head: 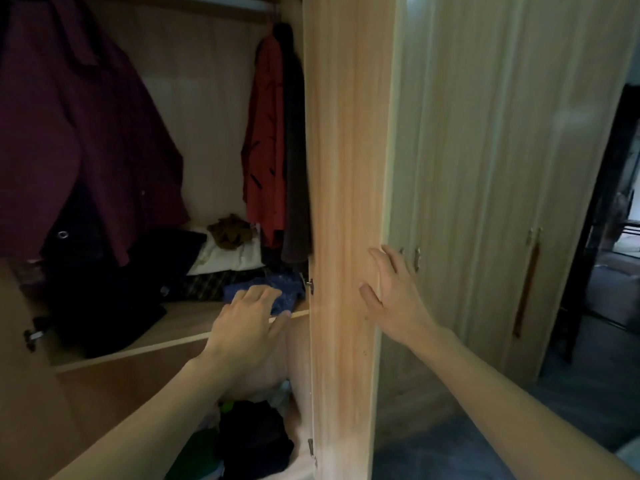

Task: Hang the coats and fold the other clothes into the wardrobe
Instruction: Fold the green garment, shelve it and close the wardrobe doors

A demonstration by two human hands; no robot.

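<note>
Your two forearms rise from the bottom of the view, nearest the lens, each ending in a hand at the wardrobe (201, 98). That wardrobe fills the left half and stands open, with its door (346, 168) swung out towards you down the middle. Closed doors (485, 150) stand to the right of it, one with a long brown handle (526, 289).

Inside, a maroon coat (69, 133) hangs at the left and covers most of that side. A red garment (265, 150) and a dark coat (294, 168) hang together hard against the right wall. Below them a shelf (180, 327) carries a dark pile (104, 289) on its left. Further back lies a white cloth (228, 259) with a brown bundle (232, 232) on top. A blue cloth (277, 285) sits at the front right corner, just beside the hinge (309, 284). Under the shelf, black clothes (256, 434) and a green one (197, 455) lie in the lower compartment, partly behind your left arm.

Your left hand (247, 317) rests on the blue cloth, fingers loosely spread and nearly straight, fingertips on the fabric, thumb along the shelf's front edge. Your right hand (394, 299) is pressed flat on the door's face, fingers spread and reaching its outer edge, thumb apart on the wood.
</note>
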